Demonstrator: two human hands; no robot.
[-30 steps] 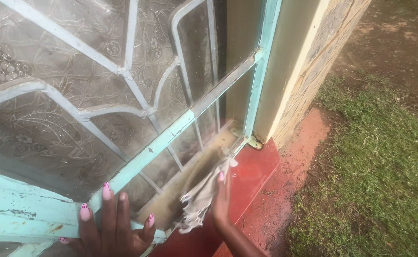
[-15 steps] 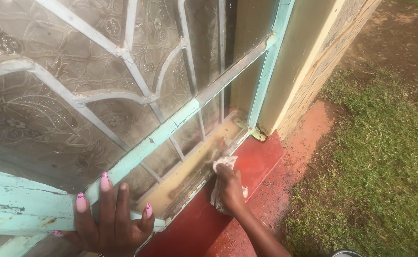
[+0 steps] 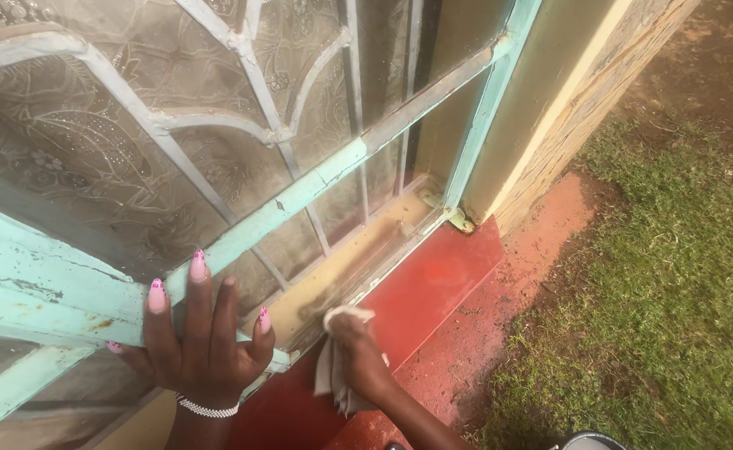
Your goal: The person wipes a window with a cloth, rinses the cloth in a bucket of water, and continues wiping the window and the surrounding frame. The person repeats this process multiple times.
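Note:
My left hand (image 3: pixel 200 342), with pink nails and a beaded bracelet, lies flat with spread fingers on the turquoise frame (image 3: pixel 58 292) of an open window pane with patterned glass (image 3: pixel 91 158). Lower down, my right hand (image 3: pixel 358 354) grips a pale crumpled cloth (image 3: pixel 331 375) and presses it against the yellowish bottom ledge (image 3: pixel 358 250) of the window opening, near its left end. The cloth hangs partly below the hand over the red sill (image 3: pixel 433 283).
White metal bars (image 3: pixel 241 125) cross the glass. A hinge (image 3: pixel 458 218) sits at the frame's lower corner. The yellow and stone wall (image 3: pixel 567 100) runs down to reddish ground (image 3: pixel 517 283) and grass (image 3: pixel 675 292). A dark round rim (image 3: pixel 587 440) shows at the bottom edge.
My right hand with the cloth has slid along the ledge from near the hinge corner toward me. My left hand has stayed on the frame.

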